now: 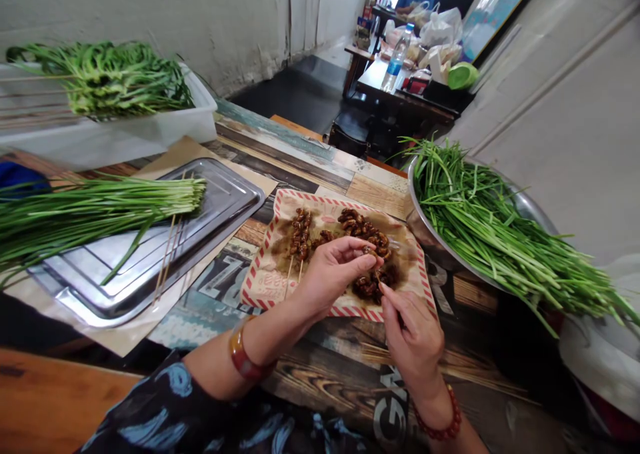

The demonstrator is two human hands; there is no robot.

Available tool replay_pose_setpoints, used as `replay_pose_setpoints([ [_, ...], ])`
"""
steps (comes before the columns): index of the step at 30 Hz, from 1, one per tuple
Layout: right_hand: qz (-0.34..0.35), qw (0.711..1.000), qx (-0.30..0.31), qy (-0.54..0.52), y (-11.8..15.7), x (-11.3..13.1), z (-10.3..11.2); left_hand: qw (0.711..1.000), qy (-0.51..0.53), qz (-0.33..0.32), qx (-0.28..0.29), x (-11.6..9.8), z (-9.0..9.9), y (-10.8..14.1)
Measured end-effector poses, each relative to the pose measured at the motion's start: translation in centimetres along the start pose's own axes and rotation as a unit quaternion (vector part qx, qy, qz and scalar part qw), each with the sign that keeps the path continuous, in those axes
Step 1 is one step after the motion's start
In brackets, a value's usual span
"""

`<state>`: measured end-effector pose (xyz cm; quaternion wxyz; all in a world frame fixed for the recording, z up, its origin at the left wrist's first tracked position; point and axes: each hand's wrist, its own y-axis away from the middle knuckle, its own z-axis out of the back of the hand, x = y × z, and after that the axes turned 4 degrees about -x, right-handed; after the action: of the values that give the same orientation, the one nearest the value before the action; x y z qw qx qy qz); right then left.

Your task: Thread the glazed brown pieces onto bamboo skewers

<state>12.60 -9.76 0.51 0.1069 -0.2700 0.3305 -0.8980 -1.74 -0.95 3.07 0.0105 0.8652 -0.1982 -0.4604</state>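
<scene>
Nearest me, my right hand [415, 337] is pinched on a thin skewer [395, 309], and my left hand [333, 271] is closed on a dark glazed piece [369, 251] at its tip. Both work over the red-striped paper tray [270, 284] of skewered pieces, mid-counter [320, 367]. Flat metal tray [210, 214] with chives [95, 211] toward the left edge; steel bowl [425, 231] of greens [495, 234] at the right edge.

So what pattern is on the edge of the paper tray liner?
Red and white diagonal stripes along the paper liner border, head view.
</scene>
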Motion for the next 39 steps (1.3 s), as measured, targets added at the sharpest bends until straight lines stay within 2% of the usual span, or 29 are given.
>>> replay_pose_setpoints([
  [13,0.009,1.000,-0.006,0.014,0.1,-0.3,0.1,0.999,-0.016,0.036,0.018,1.2,-0.4,0.4],
  [18,-0.004,1.000,-0.017,0.004,-0.3,-0.3,0.1,0.998,-0.016,0.048,0.040,0.6,-0.3,0.5],
  [24,-0.017,1.000,-0.021,-0.001,-0.6,-0.4,0.2,0.998,-0.028,0.028,0.052,0.4,-0.1,0.3],
  [32,-0.019,0.999,-0.020,-0.017,-0.4,-0.3,0.1,0.999,-0.038,-0.010,0.017,0.1,0.2,-0.1],
  [39,-0.013,1.000,-0.019,-0.008,-0.3,-0.1,0.2,0.999,-0.033,0.008,0.019,0.7,0.0,0.2],
])
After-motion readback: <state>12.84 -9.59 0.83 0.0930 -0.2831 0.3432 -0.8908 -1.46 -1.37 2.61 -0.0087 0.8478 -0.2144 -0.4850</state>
